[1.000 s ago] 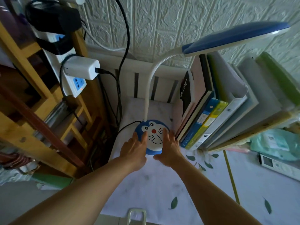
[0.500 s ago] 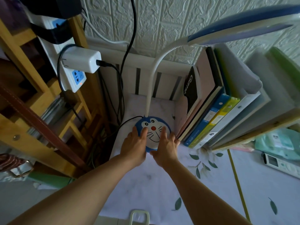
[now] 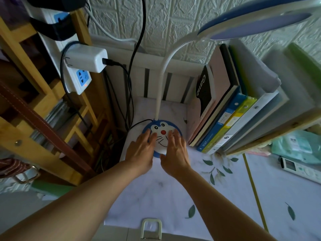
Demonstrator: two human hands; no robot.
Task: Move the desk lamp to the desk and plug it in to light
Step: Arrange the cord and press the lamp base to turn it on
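Observation:
The desk lamp stands on the desk (image 3: 165, 197) in the back left corner. Its round blue base (image 3: 162, 130) has a cartoon cat face. A white bendable neck (image 3: 162, 75) rises to the blue and white lamp head (image 3: 257, 20) at the upper right, which is unlit. My left hand (image 3: 140, 153) and my right hand (image 3: 175, 157) lie flat on the near half of the base, fingers spread. A black cord (image 3: 139, 123) leaves the base to the left and drops off the desk edge; its plug is hidden.
A white power strip (image 3: 78, 80) hangs on the wooden frame (image 3: 26, 133) at left, with a white charger (image 3: 86, 58) plugged in and a free blue socket below it. Leaning books and folders (image 3: 225, 110) stand right of the base. A remote (image 3: 298, 168) lies at far right.
My hands have slid from the sides of the base up onto its top face. The view has moved closer to the lamp.

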